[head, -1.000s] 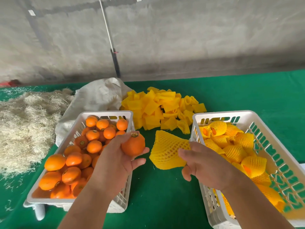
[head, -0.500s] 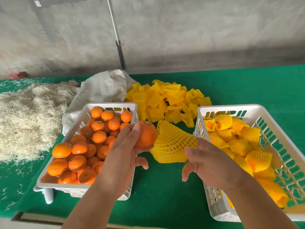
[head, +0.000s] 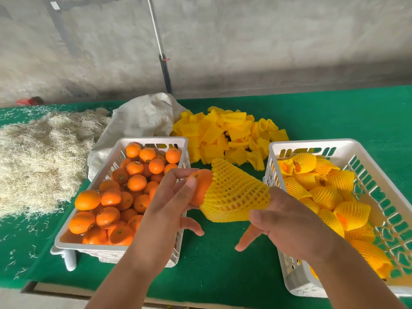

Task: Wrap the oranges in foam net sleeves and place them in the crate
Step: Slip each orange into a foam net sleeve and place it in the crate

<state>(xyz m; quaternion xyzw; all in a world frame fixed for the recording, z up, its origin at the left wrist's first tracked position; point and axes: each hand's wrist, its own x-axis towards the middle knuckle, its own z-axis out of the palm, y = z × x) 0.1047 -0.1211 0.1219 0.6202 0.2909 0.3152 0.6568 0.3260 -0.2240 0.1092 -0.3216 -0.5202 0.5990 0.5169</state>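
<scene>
An orange (head: 200,188) is pinched between the thumb and fingers of the left hand (head: 171,208), with its right side already inside the wide mouth of a yellow foam net sleeve (head: 234,192). The sleeve's narrow end is gripped by the right hand (head: 287,221), thumb curled under its lower edge; the index finger is seen pointing down and left, free of the net. Orange and sleeve are held in the air above the green table covering (head: 223,264), between the two crates.

To the left, a white slotted crate (head: 153,140) is seen filled with bare oranges (head: 136,182). To the right, a second white crate (head: 312,143) is seen holding oranges already wrapped in yellow netting (head: 325,197); orange skin shows through several open sleeve ends.

Beyond the hands, a loose pile of unused yellow sleeves (head: 227,132) is noted on the covering, between the far ends of the crates. A pale woven sack (head: 142,121) lies behind the left crate. A heap of pale straw-like shavings (head: 40,157) is spread at far left. A grey concrete wall (head: 267,41) stands behind the table.
</scene>
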